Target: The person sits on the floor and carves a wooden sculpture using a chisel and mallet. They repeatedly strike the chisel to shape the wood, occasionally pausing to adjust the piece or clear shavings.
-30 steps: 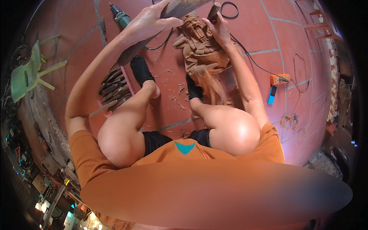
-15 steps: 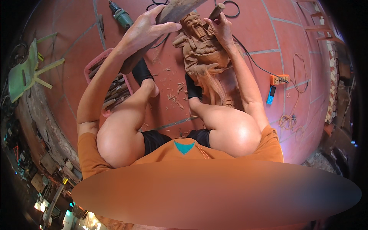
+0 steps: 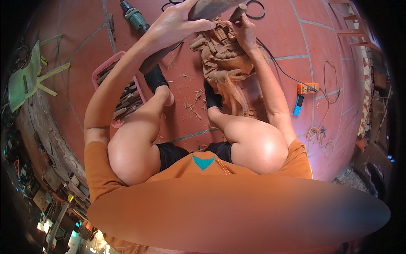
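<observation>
A carved wooden statue (image 3: 226, 63) of a bearded figure lies on the floor between my legs and beyond, its head at the far end. My left hand (image 3: 175, 26) is closed round a dark wooden mallet (image 3: 215, 9), whose other end sticks out below my wrist. The mallet's thick part hangs over the statue's head and hides some of it. My right hand (image 3: 244, 36) grips a chisel by its wooden handle (image 3: 237, 13), close to the statue's face. The chisel's blade cannot be made out.
Left of my leg stands a pink basket (image 3: 140, 91) of wooden-handled tools. A green power tool (image 3: 134, 19) lies beyond it. Wood shavings (image 3: 193, 111) litter the tiles. On the right are an orange power strip (image 3: 308, 88), a blue phone (image 3: 298, 106) and cords. A green chair (image 3: 27, 80) is far left.
My left hand and the mallet have moved right, closer to the chisel, covering more of the statue's head. My right hand has stayed nearly in place.
</observation>
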Available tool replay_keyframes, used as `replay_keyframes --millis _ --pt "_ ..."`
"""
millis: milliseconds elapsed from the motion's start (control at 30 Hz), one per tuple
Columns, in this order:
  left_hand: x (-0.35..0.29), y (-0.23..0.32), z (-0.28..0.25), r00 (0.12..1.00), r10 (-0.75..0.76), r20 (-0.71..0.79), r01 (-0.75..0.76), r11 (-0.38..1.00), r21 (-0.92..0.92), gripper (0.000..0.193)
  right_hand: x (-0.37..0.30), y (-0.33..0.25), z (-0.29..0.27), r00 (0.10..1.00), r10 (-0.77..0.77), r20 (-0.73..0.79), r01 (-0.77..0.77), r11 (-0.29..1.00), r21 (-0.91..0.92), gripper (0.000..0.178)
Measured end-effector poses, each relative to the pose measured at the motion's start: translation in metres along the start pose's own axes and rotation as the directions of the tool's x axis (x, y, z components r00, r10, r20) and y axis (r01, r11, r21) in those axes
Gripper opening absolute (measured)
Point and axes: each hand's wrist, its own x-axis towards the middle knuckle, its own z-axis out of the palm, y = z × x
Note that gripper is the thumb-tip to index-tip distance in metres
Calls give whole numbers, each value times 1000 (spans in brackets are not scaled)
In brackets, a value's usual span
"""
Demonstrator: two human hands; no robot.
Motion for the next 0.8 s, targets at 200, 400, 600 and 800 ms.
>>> replay_keyframes --millis 200,400,600,800 --pt "21 -8 8 993 -53 107 13 937 348 59 0 -5 0 999 -43 -22 43 999 -26 37" --pt "21 1 12 996 88 11 -88 965 247 54 0 1 1 1000 17 -2 -17 1000 15 38" --pt "22 2 16 994 -11 112 -36 912 409 52 -2 3 4 1000 -3 30 10 973 -229 38" --pt "11 12 2 994 -16 111 -16 959 282 58 -4 0 -5 995 96 -1 -94 977 192 35"
